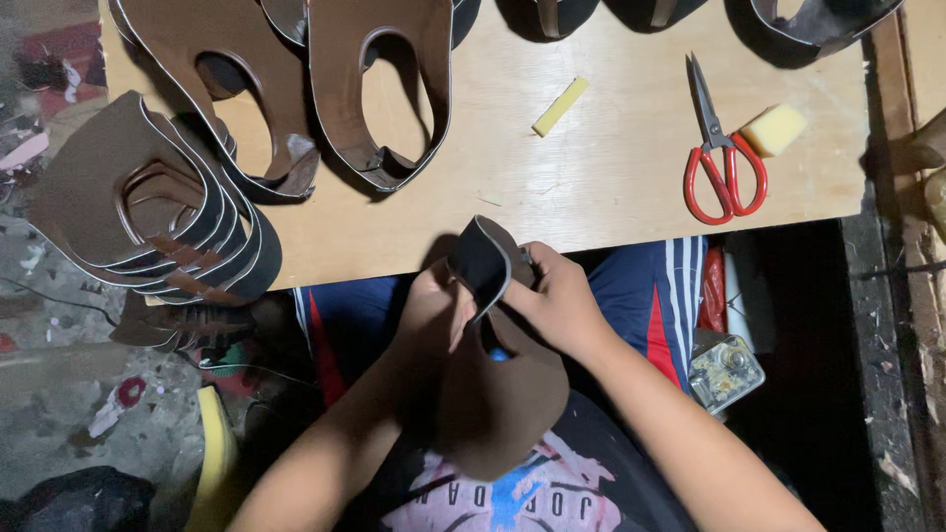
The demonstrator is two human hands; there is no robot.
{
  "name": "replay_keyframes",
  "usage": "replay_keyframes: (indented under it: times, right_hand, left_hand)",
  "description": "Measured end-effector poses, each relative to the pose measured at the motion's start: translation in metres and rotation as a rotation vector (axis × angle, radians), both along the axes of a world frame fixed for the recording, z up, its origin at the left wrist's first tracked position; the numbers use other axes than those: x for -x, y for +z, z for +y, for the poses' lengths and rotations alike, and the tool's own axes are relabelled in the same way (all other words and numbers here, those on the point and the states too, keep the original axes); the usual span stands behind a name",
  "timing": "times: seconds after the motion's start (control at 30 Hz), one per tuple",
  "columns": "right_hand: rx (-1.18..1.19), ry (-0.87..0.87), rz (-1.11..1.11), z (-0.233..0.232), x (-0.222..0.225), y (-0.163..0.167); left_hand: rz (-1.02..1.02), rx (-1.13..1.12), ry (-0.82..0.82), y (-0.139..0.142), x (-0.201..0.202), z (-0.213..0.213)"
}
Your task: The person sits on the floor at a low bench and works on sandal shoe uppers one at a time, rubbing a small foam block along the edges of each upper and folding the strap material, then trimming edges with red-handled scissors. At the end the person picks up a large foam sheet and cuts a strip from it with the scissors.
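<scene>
Over lap: both hands' grip closed on brown shoe upper (498, 384) (folded).

Left hand (431, 307) mostly hidden behind brown shoe upper (498, 394). Dark pieces (552, 12) at top cut by edge. Small metal box (724, 369) by knee, kind unclear. Stack (148, 202) hiding table corner.

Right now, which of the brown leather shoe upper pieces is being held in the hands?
The folded brown leather shoe upper over the lap, gripped by the left hand and right hand. The other brown uppers lie stacked or spread on the wooden board, untouched.
</scene>
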State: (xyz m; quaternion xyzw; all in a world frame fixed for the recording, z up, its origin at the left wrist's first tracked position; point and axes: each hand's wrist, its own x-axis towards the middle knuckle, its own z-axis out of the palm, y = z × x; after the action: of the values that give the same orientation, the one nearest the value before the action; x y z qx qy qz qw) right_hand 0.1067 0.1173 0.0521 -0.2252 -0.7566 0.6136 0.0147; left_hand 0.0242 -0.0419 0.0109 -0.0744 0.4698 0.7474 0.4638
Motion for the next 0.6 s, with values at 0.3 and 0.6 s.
replay_keyframes:
  times: [0.3, 0.6]
  right_hand:
    - [-0.102, -0.024, -0.029, 0.003, 0.000, -0.004]
    - [0.057, 0.013, -0.019, 0.000, -0.004, -0.008]
  left_hand:
    - [0.204, -0.017, -0.045, -0.013, 0.001, -0.004]
    - [0.391, -0.044, -0.059, -0.010, 0.006, -0.004]
